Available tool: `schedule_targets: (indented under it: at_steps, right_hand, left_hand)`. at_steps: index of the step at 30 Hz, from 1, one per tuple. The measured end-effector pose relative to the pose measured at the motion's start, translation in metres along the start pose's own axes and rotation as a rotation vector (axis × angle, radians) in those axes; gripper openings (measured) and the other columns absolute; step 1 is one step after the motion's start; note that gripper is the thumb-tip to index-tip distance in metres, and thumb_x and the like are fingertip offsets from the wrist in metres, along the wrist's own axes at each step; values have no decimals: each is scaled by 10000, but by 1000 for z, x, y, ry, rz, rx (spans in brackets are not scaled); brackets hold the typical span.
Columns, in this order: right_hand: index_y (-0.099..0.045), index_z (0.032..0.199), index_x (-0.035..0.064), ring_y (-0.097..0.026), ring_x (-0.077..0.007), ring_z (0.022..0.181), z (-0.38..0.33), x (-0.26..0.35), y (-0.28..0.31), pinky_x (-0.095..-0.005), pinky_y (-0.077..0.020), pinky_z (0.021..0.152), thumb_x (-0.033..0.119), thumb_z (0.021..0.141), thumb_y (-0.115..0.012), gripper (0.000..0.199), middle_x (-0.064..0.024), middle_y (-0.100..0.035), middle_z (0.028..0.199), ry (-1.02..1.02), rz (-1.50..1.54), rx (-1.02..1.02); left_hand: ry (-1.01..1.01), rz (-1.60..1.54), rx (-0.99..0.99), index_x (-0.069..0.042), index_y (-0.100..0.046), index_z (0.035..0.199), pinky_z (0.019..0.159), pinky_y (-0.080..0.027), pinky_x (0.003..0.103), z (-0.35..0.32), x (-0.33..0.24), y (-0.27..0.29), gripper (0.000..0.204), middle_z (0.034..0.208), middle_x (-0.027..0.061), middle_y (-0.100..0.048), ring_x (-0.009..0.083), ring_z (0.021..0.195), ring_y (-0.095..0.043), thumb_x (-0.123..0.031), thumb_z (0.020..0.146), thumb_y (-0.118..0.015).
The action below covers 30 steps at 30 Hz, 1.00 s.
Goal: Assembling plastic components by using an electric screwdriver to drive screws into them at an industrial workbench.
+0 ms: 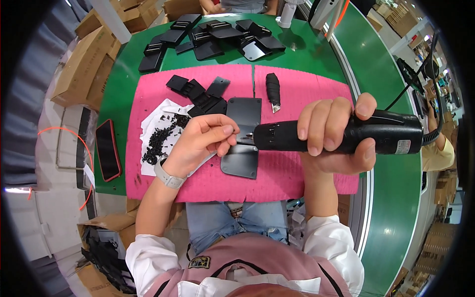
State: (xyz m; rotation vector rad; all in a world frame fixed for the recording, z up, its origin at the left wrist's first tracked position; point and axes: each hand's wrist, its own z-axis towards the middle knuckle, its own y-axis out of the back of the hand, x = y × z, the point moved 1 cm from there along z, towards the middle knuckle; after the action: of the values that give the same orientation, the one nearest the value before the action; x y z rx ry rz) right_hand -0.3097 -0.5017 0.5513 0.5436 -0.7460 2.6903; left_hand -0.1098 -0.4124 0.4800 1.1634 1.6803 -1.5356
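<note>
While the right hand (330, 126) wraps its fingers firmly around a corded black power tool (284, 137), the left hand (205, 138) works close to the tool's metal tip, thumb and index finger bent together; from the head view, it cannot be told whether they grasp anything small. The tip points left, over the place where two dark flat plates (246, 110) with rounded corners meet, one above the other on a pink mat (282, 183); their joint is partly hidden. Just left of the plates, beyond the left hand, folded black parts (197, 94) lie in a cluster, near a crumpled white sheet (169, 106) scattered with tiny black pieces (157, 143). To the right of the upper plate rests a black-wrapped hand tool (272, 89), its pointed end toward the wearer. A red-cased phone (108, 151) lies at the left edge of the green worktop (309, 54), and more black assemblies (213, 37) spread across its far side, where another person (242, 6) sits.
</note>
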Motion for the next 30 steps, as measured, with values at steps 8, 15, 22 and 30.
schedule_targets:
  at_steps: [8,15,22,30]
  right_hand:
    - [-441,1106,121,-511,-173,481,-8,-5,12,-342,-462,571,330,815,-628,404,-37,-508,620,-109,11,101]
    - [-435,1106,114,-528,-178,527,-8,-7,9,-342,-459,604,306,840,-638,386,-39,-521,648,-143,-24,110]
    - [-433,1086,117,-497,-112,453,-11,-11,-6,-285,-466,530,353,846,-606,379,11,-504,610,-37,-201,80]
    - [-437,1081,121,-488,-114,443,-13,-12,-10,-285,-460,522,362,846,-630,388,15,-499,605,-55,-187,79]
  left_hand:
    - [107,17,67,18,-602,965,521,-425,200,0,5,-10,189,785,84,-638,81,568,-542,-165,920,-577]
    - [120,10,55,22,-597,960,503,-416,196,-2,4,-9,222,780,90,-635,82,553,-540,-194,947,-549]
    - [111,-8,43,25,-597,976,501,-417,193,-1,7,-5,219,788,98,-640,78,549,-542,-184,953,-535]
    - [109,65,60,23,-593,984,515,-425,190,-2,4,-6,165,794,88,-643,69,560,-548,-127,925,-559]
